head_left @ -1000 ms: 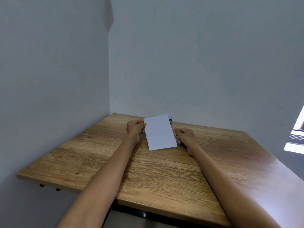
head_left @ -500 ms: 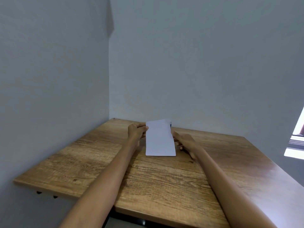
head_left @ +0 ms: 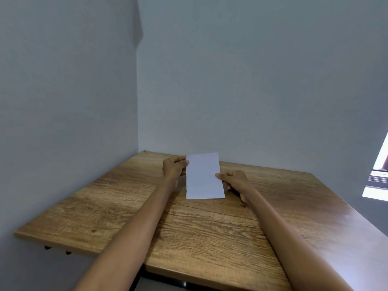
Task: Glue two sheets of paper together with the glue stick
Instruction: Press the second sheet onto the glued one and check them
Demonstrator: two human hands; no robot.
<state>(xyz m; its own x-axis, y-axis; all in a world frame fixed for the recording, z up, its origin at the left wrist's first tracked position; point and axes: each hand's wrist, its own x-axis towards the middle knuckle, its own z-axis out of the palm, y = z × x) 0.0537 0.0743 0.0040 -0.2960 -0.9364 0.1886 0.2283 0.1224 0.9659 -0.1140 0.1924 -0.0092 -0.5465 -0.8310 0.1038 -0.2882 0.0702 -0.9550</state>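
A white rectangle of paper point(head_left: 203, 177) is held up above the far middle of the wooden table point(head_left: 210, 232), its long side running away from me. My left hand point(head_left: 174, 168) pinches its upper left edge. My right hand point(head_left: 234, 181) pinches its right edge with the thumb on top. I cannot tell whether it is one sheet or two stacked. The glue stick is hidden behind the paper.
Grey walls close in at the left and behind the table, meeting in a corner at the far left. A bright window strip point(head_left: 378, 181) shows at the right edge. The table's near edge runs below my forearms.
The paper has turned from tilted to nearly straight. The blue glue stick that peeked out behind its top right corner is now covered. My right thumb has come onto the paper's right edge.
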